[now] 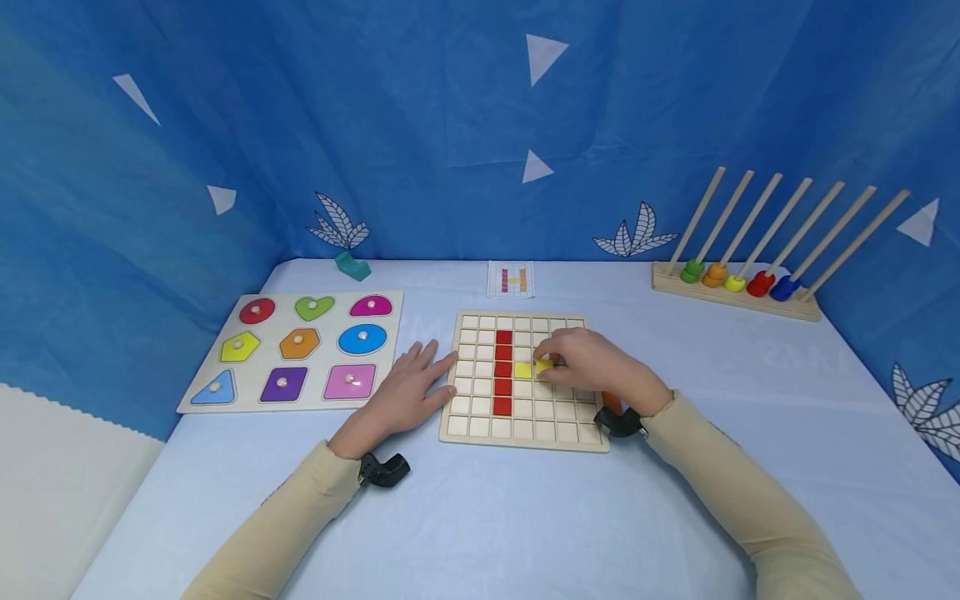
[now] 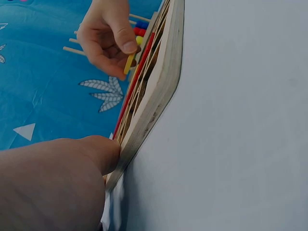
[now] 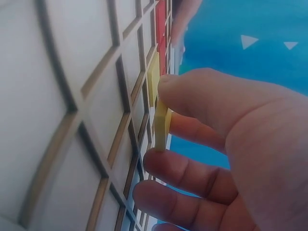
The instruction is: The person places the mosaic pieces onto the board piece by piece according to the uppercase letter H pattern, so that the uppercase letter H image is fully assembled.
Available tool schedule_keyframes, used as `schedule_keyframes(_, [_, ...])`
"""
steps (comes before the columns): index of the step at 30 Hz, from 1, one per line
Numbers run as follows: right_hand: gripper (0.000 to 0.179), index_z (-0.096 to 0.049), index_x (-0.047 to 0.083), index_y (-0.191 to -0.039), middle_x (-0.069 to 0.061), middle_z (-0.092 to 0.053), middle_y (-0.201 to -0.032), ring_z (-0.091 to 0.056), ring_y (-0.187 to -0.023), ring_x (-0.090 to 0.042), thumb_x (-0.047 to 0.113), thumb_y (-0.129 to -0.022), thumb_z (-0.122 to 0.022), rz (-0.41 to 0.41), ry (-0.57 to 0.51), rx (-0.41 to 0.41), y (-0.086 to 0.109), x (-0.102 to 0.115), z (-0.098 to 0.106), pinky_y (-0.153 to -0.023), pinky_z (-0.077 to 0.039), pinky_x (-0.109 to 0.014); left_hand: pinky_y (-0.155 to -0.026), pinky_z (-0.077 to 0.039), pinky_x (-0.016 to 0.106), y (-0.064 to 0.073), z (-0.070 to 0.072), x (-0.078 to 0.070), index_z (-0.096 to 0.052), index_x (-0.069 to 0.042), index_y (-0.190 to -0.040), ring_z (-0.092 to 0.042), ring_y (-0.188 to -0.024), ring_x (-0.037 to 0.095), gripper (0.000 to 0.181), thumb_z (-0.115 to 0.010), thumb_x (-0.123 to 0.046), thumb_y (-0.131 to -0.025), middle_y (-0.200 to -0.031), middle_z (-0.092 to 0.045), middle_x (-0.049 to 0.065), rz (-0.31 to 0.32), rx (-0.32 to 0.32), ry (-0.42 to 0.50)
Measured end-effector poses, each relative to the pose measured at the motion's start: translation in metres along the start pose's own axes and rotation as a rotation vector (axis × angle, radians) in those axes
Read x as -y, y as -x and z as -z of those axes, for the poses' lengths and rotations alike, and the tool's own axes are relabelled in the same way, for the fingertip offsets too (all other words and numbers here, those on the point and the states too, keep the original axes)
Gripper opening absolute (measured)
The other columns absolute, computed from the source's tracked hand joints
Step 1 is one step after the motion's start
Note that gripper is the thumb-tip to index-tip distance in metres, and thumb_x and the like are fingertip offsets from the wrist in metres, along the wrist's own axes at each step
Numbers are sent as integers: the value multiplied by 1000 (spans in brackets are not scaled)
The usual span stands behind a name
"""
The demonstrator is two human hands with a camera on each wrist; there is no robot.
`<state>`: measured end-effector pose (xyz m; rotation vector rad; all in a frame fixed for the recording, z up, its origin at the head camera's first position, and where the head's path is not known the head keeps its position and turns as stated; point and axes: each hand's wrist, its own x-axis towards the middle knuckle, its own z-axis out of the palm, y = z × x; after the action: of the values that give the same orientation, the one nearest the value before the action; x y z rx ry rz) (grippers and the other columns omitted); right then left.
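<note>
A wooden grid board with square cells lies in front of the person. Several red tiles form a column in it, and one yellow tile sits just right of that column. My right hand pinches a second yellow tile between thumb and fingers, close over the cell beside the first. At the board's left edge my left hand lies with fingers spread, its thumb against the frame in the left wrist view.
Left stands a knobbed shape puzzle. A small pattern card lies behind the grid board, and a teal block at the back left. Back right is a pegged wooden rack with coloured beads. An orange piece shows under the right wrist.
</note>
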<state>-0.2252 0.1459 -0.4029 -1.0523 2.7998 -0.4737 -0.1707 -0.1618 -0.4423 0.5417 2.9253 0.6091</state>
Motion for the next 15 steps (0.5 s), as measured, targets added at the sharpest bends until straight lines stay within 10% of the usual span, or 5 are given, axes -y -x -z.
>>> schedule_keyframes(15, [28,-78,13,-113,0,-70,-93,-55,-80,-14,24,-87,-80,-30,-21,3,-1,2,-2,-71,-47,-27,-125,-21,64,0,0,1,-43,-14,-156,-19,-155,50,63,-59,-38,-100,-166,-29,24,-4,-4,5])
